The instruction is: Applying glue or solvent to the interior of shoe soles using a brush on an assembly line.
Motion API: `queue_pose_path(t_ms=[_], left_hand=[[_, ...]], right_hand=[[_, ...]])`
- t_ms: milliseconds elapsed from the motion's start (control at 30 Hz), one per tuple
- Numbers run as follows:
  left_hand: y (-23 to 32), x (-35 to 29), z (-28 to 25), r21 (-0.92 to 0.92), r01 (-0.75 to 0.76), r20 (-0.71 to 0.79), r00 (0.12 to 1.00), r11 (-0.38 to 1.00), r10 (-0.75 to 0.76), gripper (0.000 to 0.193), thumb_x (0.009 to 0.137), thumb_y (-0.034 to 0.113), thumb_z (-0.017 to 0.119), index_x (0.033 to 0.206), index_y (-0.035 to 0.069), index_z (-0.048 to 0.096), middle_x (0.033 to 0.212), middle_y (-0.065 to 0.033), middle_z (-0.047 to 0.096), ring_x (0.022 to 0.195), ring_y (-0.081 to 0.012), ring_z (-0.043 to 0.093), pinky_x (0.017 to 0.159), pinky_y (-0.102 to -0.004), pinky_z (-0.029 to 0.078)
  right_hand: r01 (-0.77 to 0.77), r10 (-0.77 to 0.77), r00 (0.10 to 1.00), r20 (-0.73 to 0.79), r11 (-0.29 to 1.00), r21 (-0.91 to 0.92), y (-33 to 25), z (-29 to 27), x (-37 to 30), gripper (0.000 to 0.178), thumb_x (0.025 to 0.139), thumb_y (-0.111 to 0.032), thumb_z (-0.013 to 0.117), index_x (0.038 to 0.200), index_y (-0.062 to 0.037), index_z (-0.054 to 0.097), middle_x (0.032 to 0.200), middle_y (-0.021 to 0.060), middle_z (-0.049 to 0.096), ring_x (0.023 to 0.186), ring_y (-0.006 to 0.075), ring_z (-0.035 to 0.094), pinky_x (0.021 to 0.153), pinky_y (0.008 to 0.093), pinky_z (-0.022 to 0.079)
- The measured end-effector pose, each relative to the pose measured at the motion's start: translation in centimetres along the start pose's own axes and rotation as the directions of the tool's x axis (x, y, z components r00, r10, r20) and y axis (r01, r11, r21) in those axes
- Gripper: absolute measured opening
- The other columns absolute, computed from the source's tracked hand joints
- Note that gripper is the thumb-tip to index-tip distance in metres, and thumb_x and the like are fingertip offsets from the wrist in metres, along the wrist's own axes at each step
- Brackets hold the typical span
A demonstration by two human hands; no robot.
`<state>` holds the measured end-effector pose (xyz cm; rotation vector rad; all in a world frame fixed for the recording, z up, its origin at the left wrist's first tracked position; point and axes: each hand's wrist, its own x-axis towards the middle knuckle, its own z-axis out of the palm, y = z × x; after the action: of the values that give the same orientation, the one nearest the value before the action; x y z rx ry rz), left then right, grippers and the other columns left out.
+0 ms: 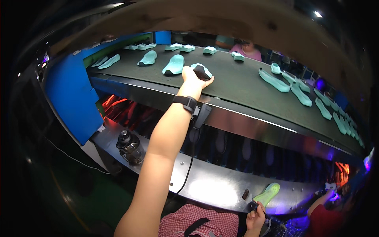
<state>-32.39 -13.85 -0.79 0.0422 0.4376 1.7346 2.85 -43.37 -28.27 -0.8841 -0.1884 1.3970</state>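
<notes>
My left arm stretches up over the dark conveyor belt (233, 85). My left hand (196, 79) is closed round a mint-green shoe sole (204, 68) with a dark end, at the belt's near edge. Another mint sole with a dark end (173, 63) lies just left of it. Low on the right, my right hand (256, 218) grips the dark handle of a small brush (247, 195) with brown bristles. The brush is above the metal ledge, beside a yellow-green shoe sole (269, 193) lying there.
More mint soles (272, 80) are spread along the belt. A dark bottle (130, 148) stands on the metal ledge (209, 183). Red-lit slots (118, 103) glow below the belt. A person in pink (250, 52) is across the belt; a red sleeve (325, 221) shows at right.
</notes>
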Motion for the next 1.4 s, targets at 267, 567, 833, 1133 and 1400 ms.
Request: queue_pose_path(t_ms=[267, 567, 833, 1133, 1400], left_hand=[[1.8, 2.7, 0.0, -0.183, -0.189, -0.209, 0.966, 0.965, 0.149, 0.048, 0.081, 0.03, 0.037, 0.127, 0.015, 0.034, 0.131, -0.011, 0.035, 0.12, -0.0294, 0.034, 0.094, -0.0604, 0.026], [1.4, 3.4, -1.5, -0.134, -0.223, -0.184, 0.963, 0.966, 0.197, 0.054, 0.078, 0.041, 0.048, 0.128, 0.029, 0.034, 0.126, -0.0089, 0.04, 0.107, -0.0308, 0.043, 0.078, -0.053, 0.036], [0.0, 4.4, -2.4, 0.038, -0.313, -0.082, 0.945, 0.949, 0.315, 0.06, 0.077, 0.044, 0.045, 0.133, 0.026, 0.031, 0.119, -0.0073, 0.045, 0.086, -0.0254, 0.052, 0.06, -0.0404, 0.043], [1.7, 4.3, -2.0, -0.259, -0.214, -0.156, 0.972, 0.942, 0.178, 0.045, 0.077, 0.031, 0.047, 0.119, 0.016, 0.041, 0.122, -0.0116, 0.039, 0.113, -0.0326, 0.036, 0.088, -0.0585, 0.034], [3.8, 5.4, -2.0, -0.295, -0.212, -0.085, 0.977, 0.932, 0.195, 0.039, 0.077, 0.031, 0.046, 0.111, 0.013, 0.045, 0.112, -0.0101, 0.042, 0.112, -0.0239, 0.036, 0.095, -0.0597, 0.027]], right_hand=[[-0.096, 0.093, 0.99, 0.11, 0.995, 0.026, -1.4, -2.3, 0.9, 0.029, 0.089, -0.017, 0.046, 0.109, 0.0035, 0.05, 0.102, 0.0157, 0.058, 0.079, 0.0232, 0.057, 0.049, 0.0225, 0.044], [-0.154, 0.152, 0.945, 0.29, 0.988, -0.018, -2.8, -7.8, 5.0, 0.031, 0.086, -0.013, 0.049, 0.112, 0.0024, 0.047, 0.113, 0.0157, 0.052, 0.082, 0.022, 0.053, 0.051, 0.0245, 0.042], [-0.107, 0.117, 0.957, 0.266, 0.993, -0.053, -3.7, -2.8, 2.9, 0.031, 0.084, -0.016, 0.053, 0.104, 0.0075, 0.049, 0.078, 0.0105, 0.048, 0.061, 0.0156, 0.04, 0.05, 0.0224, 0.033], [-0.089, 0.097, 0.984, 0.151, 0.994, -0.06, -3.8, -1.7, 2.2, 0.03, 0.085, -0.017, 0.052, 0.105, 0.0063, 0.049, 0.084, 0.0117, 0.051, 0.066, 0.0172, 0.045, 0.05, 0.0225, 0.036], [-0.084, 0.088, 0.992, 0.086, 0.995, -0.058, -3.8, -1.0, 1.7, 0.03, 0.086, -0.017, 0.051, 0.106, 0.0053, 0.05, 0.089, 0.0129, 0.053, 0.07, 0.0187, 0.049, 0.05, 0.0226, 0.039]])
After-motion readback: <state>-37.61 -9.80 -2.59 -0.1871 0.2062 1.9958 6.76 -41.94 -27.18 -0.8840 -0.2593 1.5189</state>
